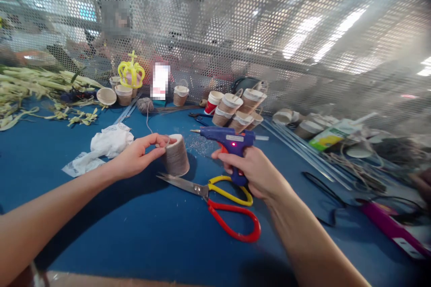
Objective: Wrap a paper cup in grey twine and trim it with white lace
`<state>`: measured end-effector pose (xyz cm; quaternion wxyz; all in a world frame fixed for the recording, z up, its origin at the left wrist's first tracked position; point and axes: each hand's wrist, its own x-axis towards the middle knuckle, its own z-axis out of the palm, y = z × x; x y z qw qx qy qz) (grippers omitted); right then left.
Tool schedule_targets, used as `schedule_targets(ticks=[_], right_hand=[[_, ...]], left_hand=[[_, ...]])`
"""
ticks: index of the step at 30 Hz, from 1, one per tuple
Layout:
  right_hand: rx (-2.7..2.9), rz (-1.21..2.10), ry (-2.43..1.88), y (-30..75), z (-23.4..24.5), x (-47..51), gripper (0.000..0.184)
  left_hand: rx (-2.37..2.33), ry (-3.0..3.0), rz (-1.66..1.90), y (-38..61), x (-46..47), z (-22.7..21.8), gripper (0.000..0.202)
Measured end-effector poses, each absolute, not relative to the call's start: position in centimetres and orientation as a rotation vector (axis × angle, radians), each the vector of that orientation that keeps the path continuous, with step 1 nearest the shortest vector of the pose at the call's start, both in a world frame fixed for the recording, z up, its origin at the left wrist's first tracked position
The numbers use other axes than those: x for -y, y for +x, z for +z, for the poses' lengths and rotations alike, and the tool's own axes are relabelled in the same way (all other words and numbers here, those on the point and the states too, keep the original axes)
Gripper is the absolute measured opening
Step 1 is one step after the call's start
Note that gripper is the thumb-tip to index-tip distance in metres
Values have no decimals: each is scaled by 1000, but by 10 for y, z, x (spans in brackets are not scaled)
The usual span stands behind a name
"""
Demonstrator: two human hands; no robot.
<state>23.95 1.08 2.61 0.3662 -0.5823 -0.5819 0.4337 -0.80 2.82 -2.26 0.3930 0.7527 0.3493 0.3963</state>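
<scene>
My right hand (251, 168) is wrapped round the grip of a blue glue gun (225, 135), whose nozzle points left and whose red light is lit. A clear glue stick juts from its back end. My left hand (143, 154) is closed in a pinch on a strand of grey twine at the upper edge of a twine-wrapped cup (177, 157). The strand runs back to a ball of grey twine (145, 105). The cup stands on the blue table, pale at its top edge. Scissors (202, 189) with one yellow and one red handle lie partly open in front of it.
Crumpled white plastic (111, 141) lies left of the cup. Several wrapped cups (232, 110), pliers (200, 119) and a yellow crown (132, 74) stand or lie farther back. Clear glue sticks (303, 152) and a purple power strip (392, 228) are right. A perforated metal screen (208, 22) rises behind.
</scene>
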Motion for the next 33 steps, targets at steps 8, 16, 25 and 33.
schedule_targets(ticks=[8,16,25,33], right_hand=[[1342,1083,-1708,236,5,-53,15],[1546,935,-1948,219,-12,-74,30],[1779,423,-1995,213,-2,-74,24],[2233,385,-1341,167,46,-39,33]], left_hand=[[-941,1973,1002,-12,-23,-13,11],[-1002,2162,1055,-15,-15,-8,9],[-996,2484,966,-15,-10,-7,6],[-970,2583,903,-9,-9,-4,8]])
